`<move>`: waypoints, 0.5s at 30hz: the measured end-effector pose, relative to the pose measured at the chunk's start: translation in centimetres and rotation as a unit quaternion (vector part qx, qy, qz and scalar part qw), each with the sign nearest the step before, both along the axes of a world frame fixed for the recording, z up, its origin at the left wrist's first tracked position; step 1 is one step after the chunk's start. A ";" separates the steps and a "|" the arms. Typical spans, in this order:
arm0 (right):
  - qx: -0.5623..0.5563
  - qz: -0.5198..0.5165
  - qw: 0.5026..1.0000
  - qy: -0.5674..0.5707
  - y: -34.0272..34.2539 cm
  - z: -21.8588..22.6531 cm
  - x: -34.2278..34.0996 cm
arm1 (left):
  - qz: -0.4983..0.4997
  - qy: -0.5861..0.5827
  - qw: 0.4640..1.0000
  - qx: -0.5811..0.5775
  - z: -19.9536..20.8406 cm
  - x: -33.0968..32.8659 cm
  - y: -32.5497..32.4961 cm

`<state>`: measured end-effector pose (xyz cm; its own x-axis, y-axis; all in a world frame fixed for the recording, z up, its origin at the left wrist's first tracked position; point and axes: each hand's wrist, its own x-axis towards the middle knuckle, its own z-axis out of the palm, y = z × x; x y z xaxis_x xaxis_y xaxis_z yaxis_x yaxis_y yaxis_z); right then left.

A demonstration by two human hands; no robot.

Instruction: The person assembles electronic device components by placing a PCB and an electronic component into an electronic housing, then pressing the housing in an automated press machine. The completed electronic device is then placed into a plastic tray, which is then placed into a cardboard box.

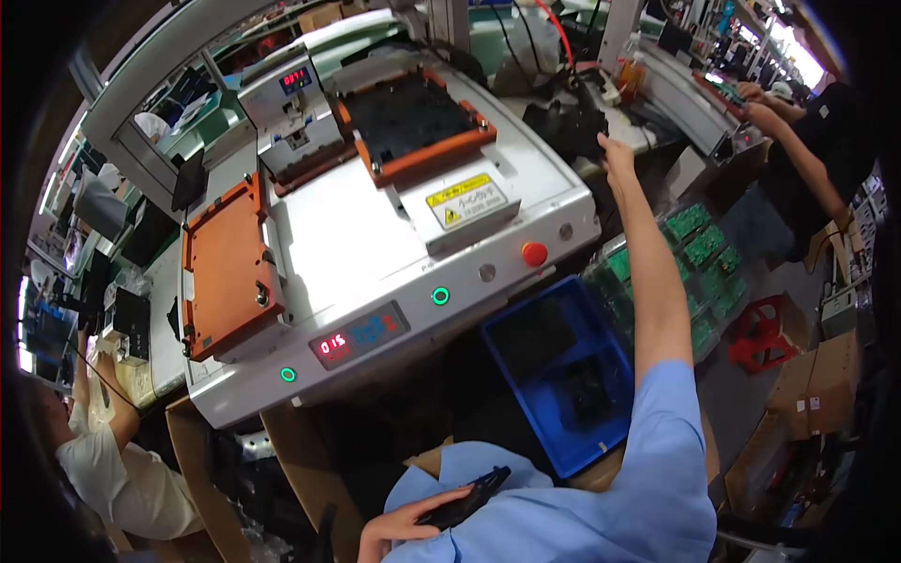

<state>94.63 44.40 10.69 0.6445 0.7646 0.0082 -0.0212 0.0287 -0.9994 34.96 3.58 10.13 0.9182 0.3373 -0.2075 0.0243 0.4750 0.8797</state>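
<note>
Low in front of my body, my left hand (404, 527) is closed around a flat black plastic part (469, 497). My right arm reaches far out past the machine's right corner. There, my right hand (616, 158) has its fingers drawn together at the edge of a dark pile of black parts (566, 129); what they grip is hidden. Between my arms and the pile stands a white bench machine (347, 249) with a lit red display. It carries an orange fixture plate (225, 267) on the left and an orange-framed black fixture (413, 122) behind.
A blue bin (563, 452) holding black parts sits below the machine's front edge. Clear trays of green circuit boards (699, 246) lie beside my right forearm. A red stool (771, 333) and cardboard boxes (817, 385) stand at right. Other people work at far left and far right.
</note>
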 end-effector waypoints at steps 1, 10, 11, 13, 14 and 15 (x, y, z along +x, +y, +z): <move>0.025 0.021 0.999 0.018 0.8 -0.8 -2.1 | 0.003 0.018 1.000 -0.017 0.6 -0.3 0.0; 0.058 0.078 0.968 -0.231 -3.1 0.9 -5.9 | 0.138 0.305 0.940 0.059 0.3 0.3 -0.5; 0.084 0.063 0.950 -0.294 -5.6 0.7 -5.1 | 0.145 0.389 0.909 0.045 -0.7 -0.3 -0.5; 0.055 0.138 0.948 -0.280 -11.1 -1.1 -5.4 | 0.451 0.298 0.837 -0.079 -1.1 0.7 -0.2; 0.020 0.152 0.943 -0.296 -14.2 -2.8 -6.2 | 0.525 0.215 0.813 -0.129 -2.1 0.2 0.0; -0.015 0.167 0.936 -0.310 -17.6 -4.4 -7.3 | 0.593 0.132 0.775 -0.176 -3.1 -0.6 0.4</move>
<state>87.30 26.76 6.30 0.2490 0.9281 0.2770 0.5596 0.0955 -0.8232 34.40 3.96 6.98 -0.0846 0.7914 -0.6054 -0.4553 0.5097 0.7300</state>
